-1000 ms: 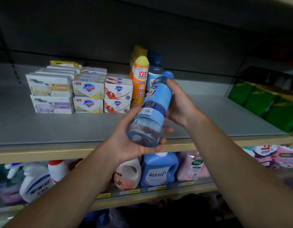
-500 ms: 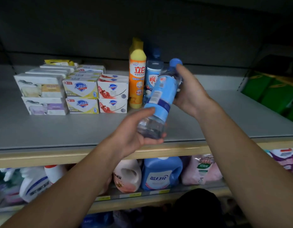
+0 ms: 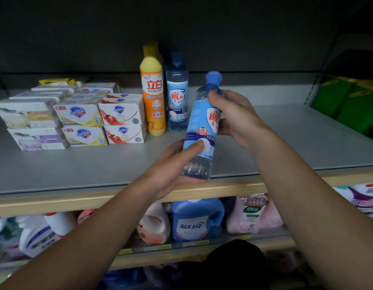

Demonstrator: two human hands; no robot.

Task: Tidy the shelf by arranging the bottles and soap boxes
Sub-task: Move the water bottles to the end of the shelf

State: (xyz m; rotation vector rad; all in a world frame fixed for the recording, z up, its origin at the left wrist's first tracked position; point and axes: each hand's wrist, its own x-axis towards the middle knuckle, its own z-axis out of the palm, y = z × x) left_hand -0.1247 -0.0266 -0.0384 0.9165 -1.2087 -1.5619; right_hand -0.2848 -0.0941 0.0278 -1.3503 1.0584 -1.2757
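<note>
A clear bottle with a blue label and blue cap [image 3: 199, 130] is held almost upright just above the grey shelf [image 3: 76, 168], near its front edge. My left hand [image 3: 173, 166] grips its base, thumb across the label. My right hand [image 3: 236, 116] grips its shoulder and upper label. Behind it stand a matching blue bottle [image 3: 176, 95] and an orange bottle with a yellow cap [image 3: 153, 95], with another yellow bottle behind that. Stacked soap boxes [image 3: 81, 120] fill the shelf's left part in rows two high.
Green packages [image 3: 349, 101] sit at the shelf's far right. Bare shelf surface lies between the bottles and those packages. The lower shelf holds detergent jugs, a blue one [image 3: 197, 220], a pink one [image 3: 154, 225], and pink refill bags [image 3: 254, 214].
The held bottle has swung from a steep tilt to nearly upright and moved right and toward the shelf. Both hands moved with it and kept their grip.
</note>
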